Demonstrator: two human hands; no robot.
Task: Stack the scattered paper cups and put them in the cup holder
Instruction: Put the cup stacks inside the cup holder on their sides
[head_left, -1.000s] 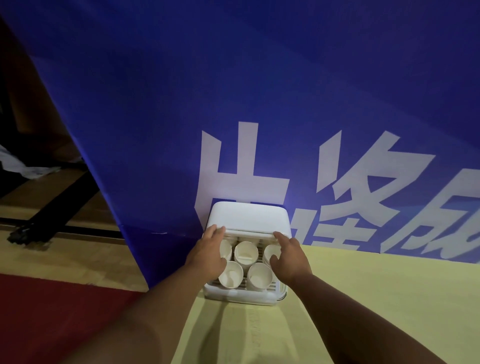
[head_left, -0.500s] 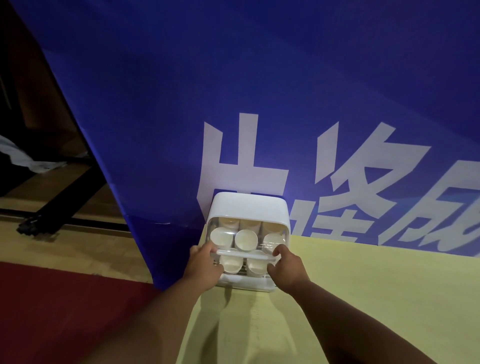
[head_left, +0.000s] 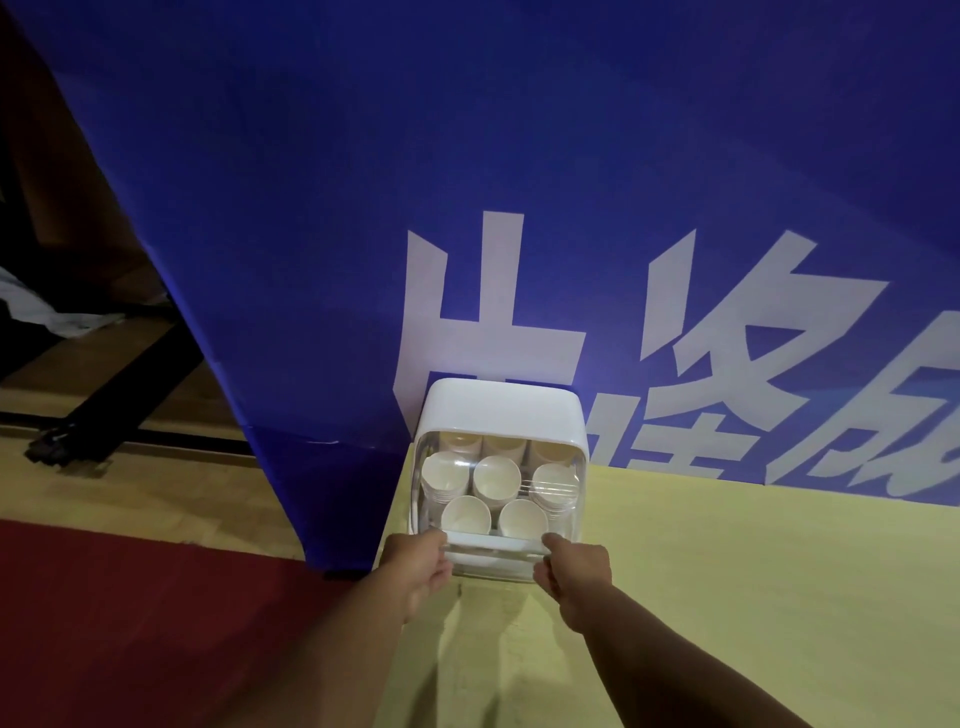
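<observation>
The cup holder is a white box with round corners. It stands on the yellow table, and its back is against the blue banner with big white characters. The front of the cup holder is covered by a clear lid, which is down over the opening.

Through the lid the paper cups are seen inside the cup holder, with their open mouths toward the camera. There are three in the upper row and two in the lower row, and more cups show behind them near the top. The cups at the left and right sides of the cup holder are stacks, because many rims show one behind the other.

The left hand grasps the left end of the lid's lower edge with curled fingers. The right hand grasps the right end of the same edge in the same way.

Left of the cup holder, lower than the table, there is a red carpet. Farther left, a black stand lies on a wooden floor.
</observation>
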